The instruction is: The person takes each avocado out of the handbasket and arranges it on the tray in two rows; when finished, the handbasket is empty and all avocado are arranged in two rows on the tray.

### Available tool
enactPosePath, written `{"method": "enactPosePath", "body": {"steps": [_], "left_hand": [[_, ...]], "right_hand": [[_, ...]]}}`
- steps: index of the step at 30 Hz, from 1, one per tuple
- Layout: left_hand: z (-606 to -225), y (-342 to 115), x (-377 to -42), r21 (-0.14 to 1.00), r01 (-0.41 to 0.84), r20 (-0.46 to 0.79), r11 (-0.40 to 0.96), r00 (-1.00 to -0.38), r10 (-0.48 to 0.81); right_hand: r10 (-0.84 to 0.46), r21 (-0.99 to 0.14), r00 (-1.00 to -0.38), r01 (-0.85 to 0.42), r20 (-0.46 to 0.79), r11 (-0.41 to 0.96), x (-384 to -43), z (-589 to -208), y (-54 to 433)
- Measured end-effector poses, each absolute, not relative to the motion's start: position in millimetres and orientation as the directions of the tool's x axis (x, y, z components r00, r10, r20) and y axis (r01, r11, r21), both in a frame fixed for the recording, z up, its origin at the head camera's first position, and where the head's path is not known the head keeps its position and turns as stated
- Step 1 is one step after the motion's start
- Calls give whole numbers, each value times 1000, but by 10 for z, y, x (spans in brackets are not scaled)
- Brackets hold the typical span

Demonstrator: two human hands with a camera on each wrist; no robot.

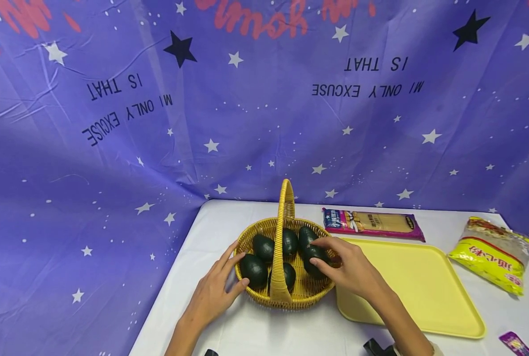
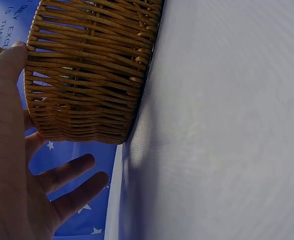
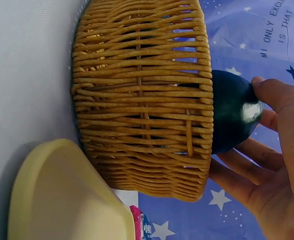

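A yellow wicker basket [image 1: 286, 302] with a tall arched handle stands on the white table, holding several dark green avocados [image 1: 254, 271]. My right hand [image 1: 358, 264] reaches over the basket's right side and pinches one avocado [image 3: 232, 112] between thumb and fingers. In the right wrist view this avocado shows above the rim, its lower part hidden by the weave. At the basket's left rim, my left hand [image 1: 213, 291] rests with thumb and index finger touching the edge; the left wrist view shows its other fingers [image 2: 74, 172] spread out beside the basket.
Right of the basket lies a pale yellow tray [image 1: 418, 287], its left edge close by the wicker. Behind it is a long noodle pack [image 1: 373, 223], and a yellow food bag [image 1: 491, 254] lies to its right. A small purple packet [image 1: 515, 342] is near the front right.
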State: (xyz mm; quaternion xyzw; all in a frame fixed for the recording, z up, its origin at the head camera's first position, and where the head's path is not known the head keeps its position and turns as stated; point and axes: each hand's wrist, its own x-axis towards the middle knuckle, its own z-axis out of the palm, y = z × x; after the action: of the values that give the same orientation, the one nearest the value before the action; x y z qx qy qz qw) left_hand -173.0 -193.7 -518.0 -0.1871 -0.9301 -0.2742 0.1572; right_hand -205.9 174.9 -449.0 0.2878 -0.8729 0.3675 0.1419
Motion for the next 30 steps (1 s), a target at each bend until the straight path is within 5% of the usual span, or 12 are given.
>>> {"method": "enactPosePath", "body": {"steps": [30], "left_hand": [[-5198, -1928, -1732, 460, 433, 403, 775, -880, 253]], "right_hand": [[-329, -558, -798, -593, 505, 580, -2113, -4363, 2016]]}}
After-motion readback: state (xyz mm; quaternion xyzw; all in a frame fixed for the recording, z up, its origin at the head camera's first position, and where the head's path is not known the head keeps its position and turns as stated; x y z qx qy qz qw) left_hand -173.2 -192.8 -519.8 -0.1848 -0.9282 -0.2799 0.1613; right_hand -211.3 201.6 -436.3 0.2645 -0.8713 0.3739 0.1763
